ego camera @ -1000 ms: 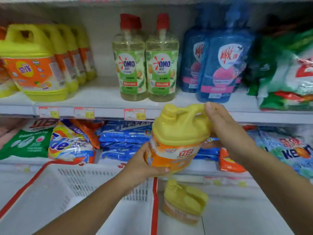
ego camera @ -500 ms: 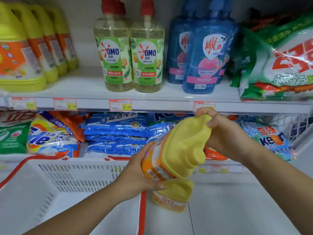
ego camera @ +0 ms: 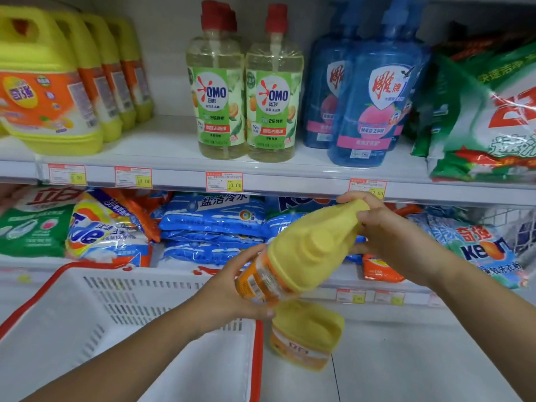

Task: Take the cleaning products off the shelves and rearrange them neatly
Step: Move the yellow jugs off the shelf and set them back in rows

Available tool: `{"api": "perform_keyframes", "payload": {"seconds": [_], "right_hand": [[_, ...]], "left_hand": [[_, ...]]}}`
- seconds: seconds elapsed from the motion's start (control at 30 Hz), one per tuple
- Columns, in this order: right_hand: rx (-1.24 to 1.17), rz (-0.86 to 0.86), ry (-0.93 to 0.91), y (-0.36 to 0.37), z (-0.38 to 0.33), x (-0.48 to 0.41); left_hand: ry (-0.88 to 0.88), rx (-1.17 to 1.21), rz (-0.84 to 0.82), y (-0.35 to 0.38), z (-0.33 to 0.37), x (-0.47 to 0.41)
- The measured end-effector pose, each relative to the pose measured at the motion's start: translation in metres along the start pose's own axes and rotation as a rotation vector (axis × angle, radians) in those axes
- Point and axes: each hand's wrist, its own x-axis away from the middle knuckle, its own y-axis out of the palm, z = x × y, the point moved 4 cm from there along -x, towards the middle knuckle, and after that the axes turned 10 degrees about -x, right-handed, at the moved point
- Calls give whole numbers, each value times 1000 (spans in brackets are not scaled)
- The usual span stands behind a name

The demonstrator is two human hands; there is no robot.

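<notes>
1. Upper shelf (ego camera: 179, 172): far; carries yellow jugs at left, OMO bottles (ego camera: 272, 91) at centre.
2. White basket (ego camera: 130, 300): near left, under my left forearm.
3. Yellow jug (ego camera: 307, 253): held in the air before the lower shelf, tilted, top end up-right.
4. Second yellow jug (ego camera: 307, 335): on the floor, just right of the basket.
5. My right hand (ego camera: 385, 227): fingers curled round the held jug's top end.
6. My left hand (ego camera: 232, 291): fingers and thumb wrapped round its labelled base.
</notes>
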Motion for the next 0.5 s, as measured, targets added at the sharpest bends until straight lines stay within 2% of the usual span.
{"api": "perform_keyframes", "payload": {"seconds": [0.1,0.2,0.33,0.4,0.5], "right_hand": [[254,73,-48,2,-8,4],[423,245,-167,17,-18,4],[569,429,-273,46,-22,-7],[587,416,-307,63,-30,-11],[417,151,-233,89,-28,-24]], "left_hand": [[-55,107,-108,-11,1,1],[-101,137,-162,-12,2,1],[-69,43,17,-22,7,2],[-53,93,100,-35,4,8],[-39,196,180,-66,5,20]]}}
